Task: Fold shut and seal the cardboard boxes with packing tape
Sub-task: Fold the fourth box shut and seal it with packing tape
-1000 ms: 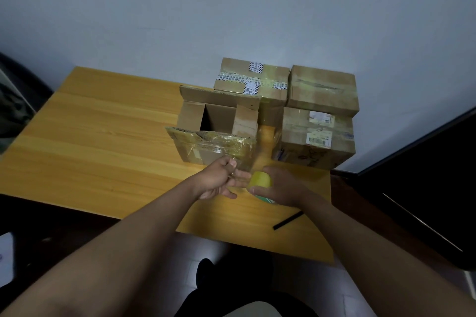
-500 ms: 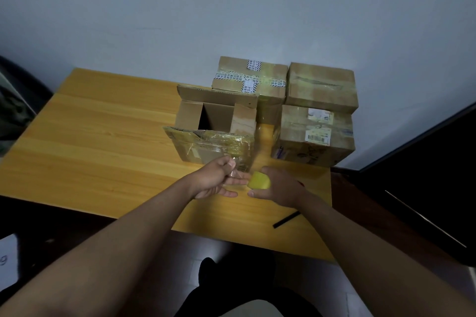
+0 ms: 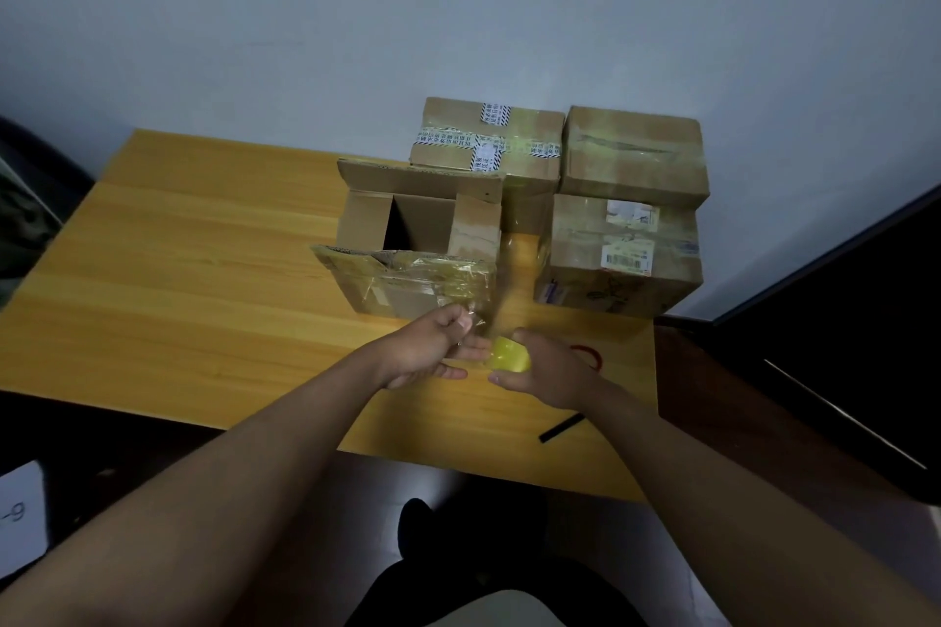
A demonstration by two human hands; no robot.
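An open cardboard box (image 3: 407, 239) stands mid-table, its flaps up and its near flap covered in old clear tape. In front of it my right hand (image 3: 547, 372) grips a yellow roll of packing tape (image 3: 509, 361). Just left of the roll, my left hand (image 3: 427, 351) pinches the loose clear end of the tape (image 3: 476, 323), pulled up from the roll. Three taped-shut boxes stand behind and to the right: one at the back (image 3: 489, 143), one at the back right (image 3: 634, 150), one in front of that (image 3: 624, 255).
The wooden table (image 3: 203, 270) reaches left and toward me, against a pale wall. A red ring (image 3: 590, 355) lies behind my right hand and a thin black stick (image 3: 561, 428) near the front right edge. A dark surface sits lower on the right.
The roll has stayed in my right hand. My left hand has risen slightly, drawing the clear tape end up from the roll. A red ring on the table now shows behind my right hand.
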